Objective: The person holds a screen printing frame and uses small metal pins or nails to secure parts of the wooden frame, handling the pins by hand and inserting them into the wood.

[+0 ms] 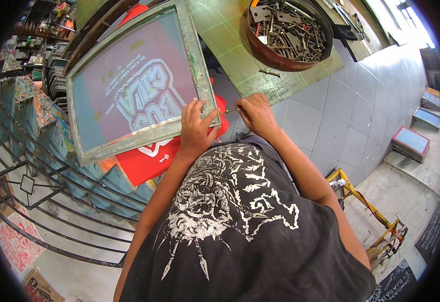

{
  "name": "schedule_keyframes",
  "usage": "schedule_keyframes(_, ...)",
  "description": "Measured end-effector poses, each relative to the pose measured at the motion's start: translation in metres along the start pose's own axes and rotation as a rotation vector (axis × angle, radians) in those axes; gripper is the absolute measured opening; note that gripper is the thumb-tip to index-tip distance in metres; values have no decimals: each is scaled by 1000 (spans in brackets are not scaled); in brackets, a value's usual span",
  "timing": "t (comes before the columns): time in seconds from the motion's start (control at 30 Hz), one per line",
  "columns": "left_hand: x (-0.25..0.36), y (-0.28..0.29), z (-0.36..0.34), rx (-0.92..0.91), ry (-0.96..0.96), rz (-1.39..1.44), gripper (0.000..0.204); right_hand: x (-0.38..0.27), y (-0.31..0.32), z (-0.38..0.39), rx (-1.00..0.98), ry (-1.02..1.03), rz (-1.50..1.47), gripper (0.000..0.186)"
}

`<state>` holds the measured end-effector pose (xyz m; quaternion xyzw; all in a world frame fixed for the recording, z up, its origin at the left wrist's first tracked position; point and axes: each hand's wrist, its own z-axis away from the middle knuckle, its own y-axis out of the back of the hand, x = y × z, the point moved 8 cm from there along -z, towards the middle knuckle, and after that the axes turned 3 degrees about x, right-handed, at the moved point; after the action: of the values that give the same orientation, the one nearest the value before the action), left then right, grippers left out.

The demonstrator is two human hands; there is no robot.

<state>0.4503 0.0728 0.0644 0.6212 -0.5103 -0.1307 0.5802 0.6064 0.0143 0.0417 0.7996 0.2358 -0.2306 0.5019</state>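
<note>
A silk-screen printing frame with pale wooden sides and a stretched mesh lies tilted over a red shirt. My left hand rests on the frame's near right corner, its fingers spread across the wood and the edge of the mesh. Just right of that corner, my right hand is closed in a pinch on a thin, brass-coloured bolt. The bolt points toward the frame's side; whether its tip has entered the wood is too small to tell.
A round, dark red tin full of bolts and screws stands on a green cutting mat, with one loose bolt beside it. Black metal railing curves at the left. A yellow metal frame and several stacked screens are at the right.
</note>
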Motion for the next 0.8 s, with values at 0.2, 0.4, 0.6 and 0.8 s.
schedule_keyframes(0.2,-1,0,1,17,-12,-11,44,2,0,4,-22,-3,-16,14)
schedule_keyframes(0.4,0,0,1,22,-20,-14,44,-1,1,3,-11,43,31,14)
schedule_keyframes(0.6,1,-1,2,22,-19,-12,45,-3,2,3,61,-27,-1,20)
schedule_keyframes(0.8,1,0,3,20,-14,-12,45,-2,2,7,80,22,-16,18)
